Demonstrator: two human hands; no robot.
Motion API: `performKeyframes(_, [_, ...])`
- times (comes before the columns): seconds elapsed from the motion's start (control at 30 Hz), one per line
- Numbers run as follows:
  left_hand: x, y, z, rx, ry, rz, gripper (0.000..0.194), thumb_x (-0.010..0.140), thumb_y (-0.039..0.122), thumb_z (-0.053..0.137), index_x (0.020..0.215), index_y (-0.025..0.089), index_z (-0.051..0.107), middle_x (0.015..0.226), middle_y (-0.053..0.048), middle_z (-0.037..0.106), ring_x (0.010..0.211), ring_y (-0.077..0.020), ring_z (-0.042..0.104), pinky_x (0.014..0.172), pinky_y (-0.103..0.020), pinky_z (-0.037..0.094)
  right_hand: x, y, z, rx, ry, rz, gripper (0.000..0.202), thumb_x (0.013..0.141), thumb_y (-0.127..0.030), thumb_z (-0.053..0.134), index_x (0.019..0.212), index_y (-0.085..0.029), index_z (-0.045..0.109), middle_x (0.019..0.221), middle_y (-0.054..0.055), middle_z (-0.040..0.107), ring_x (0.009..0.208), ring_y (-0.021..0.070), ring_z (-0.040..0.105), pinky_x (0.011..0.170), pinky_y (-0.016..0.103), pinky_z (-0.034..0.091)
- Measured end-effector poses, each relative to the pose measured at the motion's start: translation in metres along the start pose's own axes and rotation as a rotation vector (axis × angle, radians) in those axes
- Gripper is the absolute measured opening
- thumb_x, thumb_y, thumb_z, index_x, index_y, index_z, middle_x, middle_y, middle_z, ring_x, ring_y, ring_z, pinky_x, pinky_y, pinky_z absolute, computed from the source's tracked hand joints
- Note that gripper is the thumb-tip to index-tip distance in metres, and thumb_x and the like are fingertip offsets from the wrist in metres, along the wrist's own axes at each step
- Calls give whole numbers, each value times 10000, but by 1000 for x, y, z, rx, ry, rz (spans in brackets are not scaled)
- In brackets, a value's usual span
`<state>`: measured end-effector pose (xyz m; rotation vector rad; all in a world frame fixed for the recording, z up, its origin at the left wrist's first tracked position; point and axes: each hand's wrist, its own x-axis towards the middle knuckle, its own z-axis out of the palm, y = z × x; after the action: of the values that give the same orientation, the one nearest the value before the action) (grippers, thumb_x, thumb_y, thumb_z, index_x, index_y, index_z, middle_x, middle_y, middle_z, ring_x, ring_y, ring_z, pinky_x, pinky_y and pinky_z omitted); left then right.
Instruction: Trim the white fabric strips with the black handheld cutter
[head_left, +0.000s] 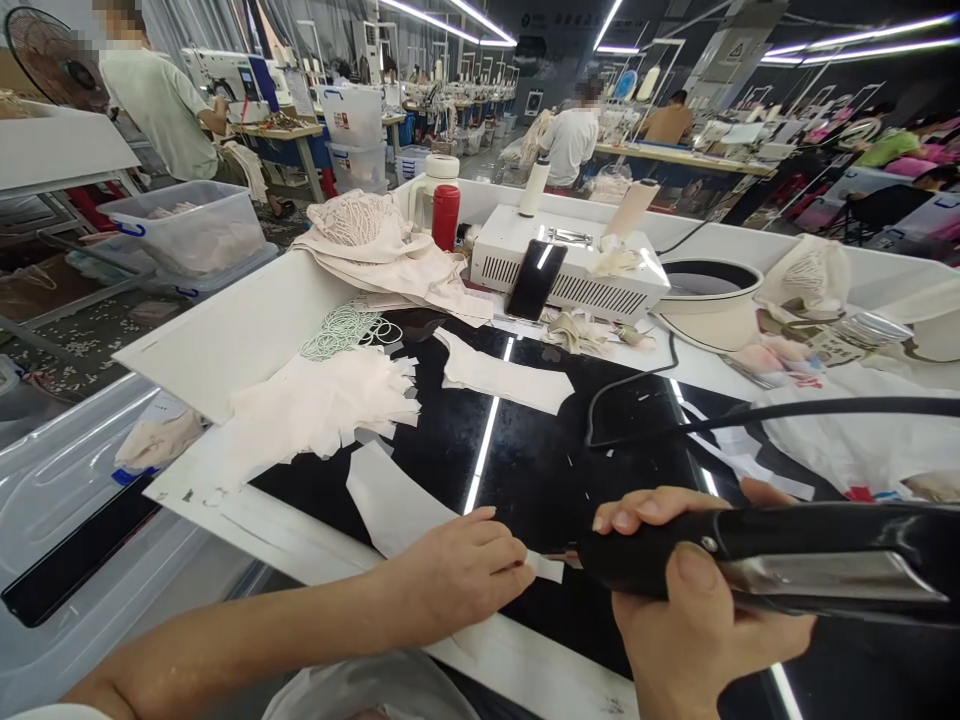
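The black iron (787, 565) runs off the right edge, its tip hiding part of the fabric strip (544, 567); right hand (690, 610) grips it, left hand (457, 575) pinches the strip between them

My right hand (694, 610) covers the black tool's (787, 560) grip; tool's far end cut by the right edge. Its tip, beside my left hand (457, 575), hides part of the small fabric strip (546, 568). Left fingertips curl under, unseen. Faces beyond blurred.
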<state>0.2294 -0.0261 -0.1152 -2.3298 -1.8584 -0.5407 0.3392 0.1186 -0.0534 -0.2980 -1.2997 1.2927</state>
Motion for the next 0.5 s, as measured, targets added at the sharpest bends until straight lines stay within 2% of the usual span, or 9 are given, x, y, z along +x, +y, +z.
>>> performKeyframes(0.13, [-1,0,3,-9,1,6,199,990,56,541,1148,132,636,1026,-21,643,976,-142,613,1164,-393,450,2,-2,-3,-7,37,-27,507,744,-177,715,1221,-237,555,749,-47,653,576,180,555,482,332,544])
performKeyframes(0.37, [-4,-2,7,-73,11,-16,214,1008,56,515,1162,148,633,1074,-25,672,1025,-139,619,1186,-406,416,2,-1,-4,-32,13,-5,471,782,-190,736,1217,-226,557,769,-34,658,594,182,574,521,359,564])
performKeyframes(0.5, [-5,-3,6,-108,2,-22,209,1020,67,506,1171,152,623,1096,-17,676,1055,-138,623,1189,-409,405,0,-6,-3,7,25,6,485,748,-149,675,1209,-239,552,755,-41,645,584,188,550,478,342,545])
